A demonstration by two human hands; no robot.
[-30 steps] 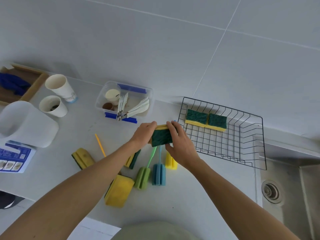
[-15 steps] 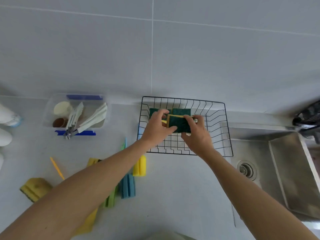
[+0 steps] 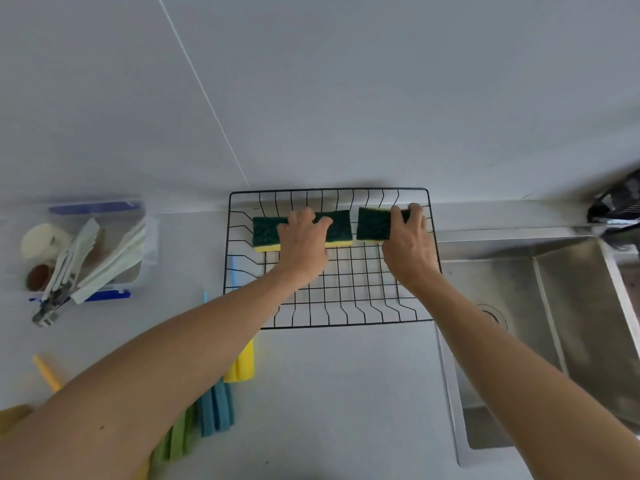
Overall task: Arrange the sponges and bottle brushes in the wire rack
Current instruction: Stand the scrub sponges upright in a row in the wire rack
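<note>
A black wire rack point(image 3: 346, 322) stands on the counter against the wall. Two green-and-yellow sponges point(image 3: 265, 232) lie side by side at its back left; my left hand point(image 3: 303, 242) lies over them with fingers curled on their far edge. My right hand point(image 3: 408, 244) grips a third green-and-yellow sponge point(image 3: 372, 225) at the rack's back right, level with the other two. Foam bottle brushes in yellow point(image 3: 242, 365), blue point(image 3: 216, 410) and green point(image 3: 176, 443) lie on the counter left of the rack, partly hidden by my left forearm.
A clear plastic box point(image 3: 138, 237) with tongs and small items sits at the left. A steel sink point(image 3: 554, 306) borders the rack on the right, with a faucet point(image 3: 616, 206) above it. A yellow stick point(image 3: 45, 370) and a yellow sponge point(image 3: 10, 415) lie at the lower left.
Both hands carried the third sponge from the counter over the rack. My right hand now holds it at the back right, and my left hand has shifted onto the two sponges at the back left.
</note>
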